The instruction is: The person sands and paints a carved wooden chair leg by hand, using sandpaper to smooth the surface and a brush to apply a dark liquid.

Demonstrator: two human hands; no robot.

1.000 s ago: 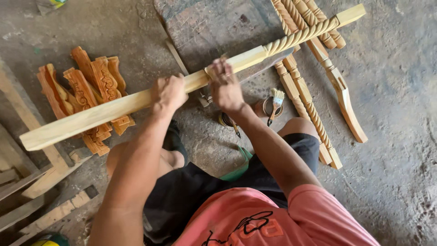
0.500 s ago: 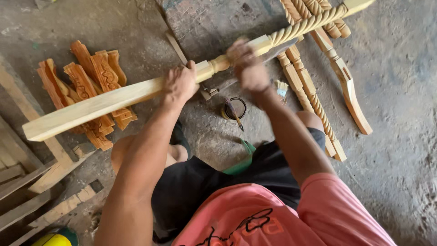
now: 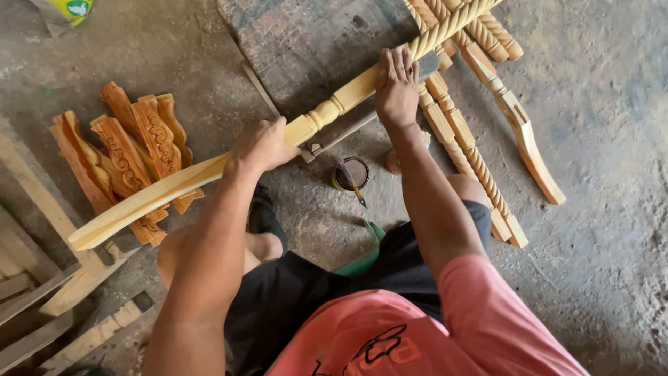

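A long wooden post (image 3: 278, 143) (half twisted like rope) is held slanted above the concrete floor (image 3: 605, 139), gripped by the left hand (image 3: 261, 145) and pressed by the right hand (image 3: 396, 87). Carved wooden pieces (image 3: 129, 150) lie beside it.

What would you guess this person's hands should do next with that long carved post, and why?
Probably slide the right hand a little further along the rope-twist section. The left hand already steadies the turned wooden post near its square block, and the right hand is pressing a dark flat piece against the spiral, as if rubbing it.
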